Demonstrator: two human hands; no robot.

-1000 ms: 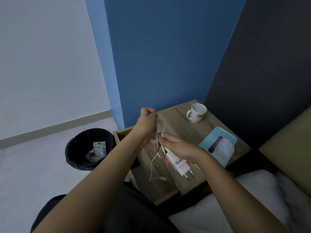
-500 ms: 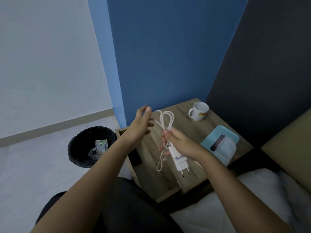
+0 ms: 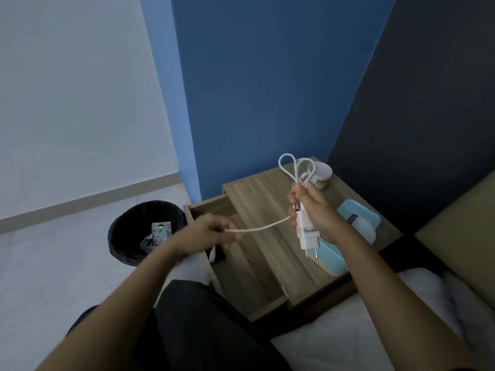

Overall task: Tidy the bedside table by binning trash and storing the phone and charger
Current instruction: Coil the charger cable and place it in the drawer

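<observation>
My right hand (image 3: 312, 210) grips a white charger plug (image 3: 307, 231) together with two loops of its white cable (image 3: 294, 167), held above the wooden bedside table (image 3: 257, 191). The cable's loose end runs taut leftward to my left hand (image 3: 214, 232), which pinches it over the open drawer (image 3: 241, 274). A dark object, possibly the phone (image 3: 218, 254), lies in the drawer under my left hand, mostly hidden. The black bin (image 3: 128, 231) on the floor at left holds a wrapper (image 3: 159, 231).
A white mug (image 3: 322, 174) stands at the table's back corner. A light blue tissue box (image 3: 361, 223) sits at the table's right side. The bed's white sheet (image 3: 401, 317) lies at lower right, with blue and dark walls behind.
My left hand dropped from beside the loops down and left, taking the cable's free end and pulling it straight. My right hand rose slightly with the plug and loops.
</observation>
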